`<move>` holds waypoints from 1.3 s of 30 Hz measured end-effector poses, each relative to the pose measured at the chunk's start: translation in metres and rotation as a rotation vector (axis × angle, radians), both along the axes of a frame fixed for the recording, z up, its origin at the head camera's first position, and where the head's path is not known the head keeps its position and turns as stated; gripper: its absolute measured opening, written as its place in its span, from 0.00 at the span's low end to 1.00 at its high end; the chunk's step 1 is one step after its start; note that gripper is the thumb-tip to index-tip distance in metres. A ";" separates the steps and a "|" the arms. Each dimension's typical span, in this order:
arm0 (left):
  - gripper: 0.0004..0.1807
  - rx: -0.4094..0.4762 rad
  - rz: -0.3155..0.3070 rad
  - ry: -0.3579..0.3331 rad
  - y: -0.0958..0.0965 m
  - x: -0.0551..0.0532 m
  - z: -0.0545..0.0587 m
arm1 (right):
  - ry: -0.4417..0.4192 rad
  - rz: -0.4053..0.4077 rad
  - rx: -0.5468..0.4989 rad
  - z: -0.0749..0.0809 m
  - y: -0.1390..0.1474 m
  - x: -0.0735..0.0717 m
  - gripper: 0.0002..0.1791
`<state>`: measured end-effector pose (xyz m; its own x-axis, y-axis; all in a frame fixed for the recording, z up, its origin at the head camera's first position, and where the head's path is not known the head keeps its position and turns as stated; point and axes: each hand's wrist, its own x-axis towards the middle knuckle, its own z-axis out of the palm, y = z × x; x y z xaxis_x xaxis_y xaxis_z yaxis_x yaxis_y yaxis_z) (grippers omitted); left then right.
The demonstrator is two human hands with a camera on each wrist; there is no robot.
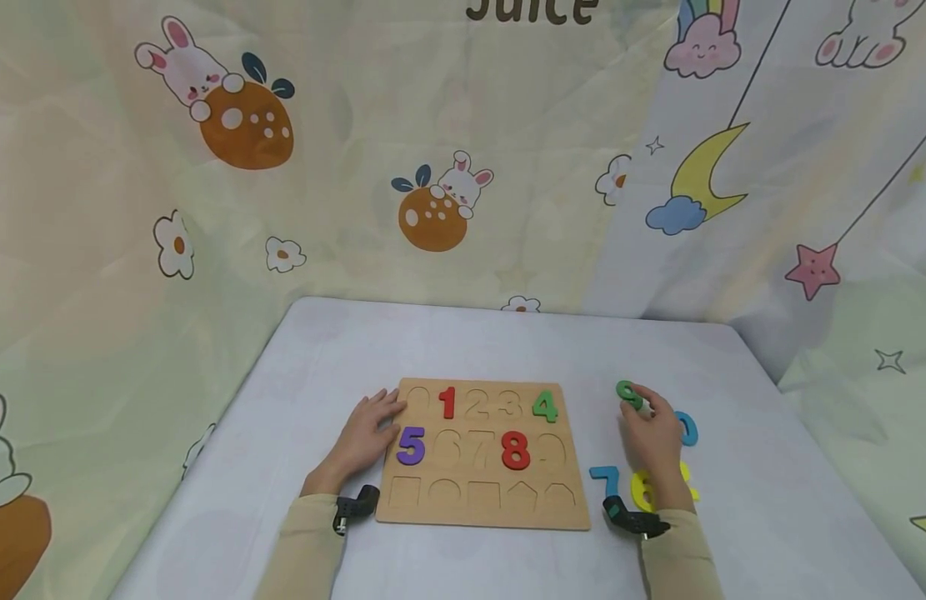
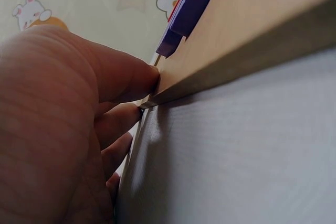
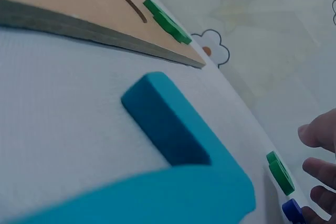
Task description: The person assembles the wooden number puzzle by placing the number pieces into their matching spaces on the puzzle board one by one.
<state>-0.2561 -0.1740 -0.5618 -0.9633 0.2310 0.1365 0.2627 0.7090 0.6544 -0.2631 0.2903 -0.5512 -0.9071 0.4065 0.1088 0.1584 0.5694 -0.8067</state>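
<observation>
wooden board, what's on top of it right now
On the wooden board: a red 1, green 4, purple 5 and red 8, with the left hand touching its left edge. Surfaces beneath those digits and the board are covered.

At 8 to 9 o'clock, the left hand (image 2: 50, 124) fills the view, its thumb (image 2: 123, 74) reaching toward the centre and touching the wooden board (image 2: 257, 22), its other fingers lower down. The board spreads toward 2 o'clock above a white tabletop (image 2: 247, 150) at 4. A purple piece (image 2: 197, 9) lies on it near 12:30; a printed rabbit (image 2: 32, 11) shows at 10.
</observation>
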 end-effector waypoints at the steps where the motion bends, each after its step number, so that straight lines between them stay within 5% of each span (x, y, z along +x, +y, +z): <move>1: 0.23 0.003 0.000 -0.001 0.000 0.000 0.000 | -0.004 0.000 0.005 0.000 0.001 0.000 0.26; 9: 0.23 0.005 -0.002 0.003 0.000 -0.001 -0.001 | -0.046 -0.029 0.026 -0.003 0.007 0.000 0.27; 19: 0.23 0.001 0.003 0.005 -0.002 0.000 -0.002 | -0.113 0.060 0.221 -0.005 0.003 -0.003 0.33; 39: 0.22 -0.012 0.025 -0.004 0.002 0.000 -0.001 | -0.004 0.104 0.340 -0.015 0.015 -0.017 0.35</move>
<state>-0.2563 -0.1716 -0.5633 -0.9695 0.2081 0.1296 0.2417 0.7235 0.6467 -0.2803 0.3050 -0.5660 -0.9426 0.2529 0.2181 0.0883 0.8185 -0.5677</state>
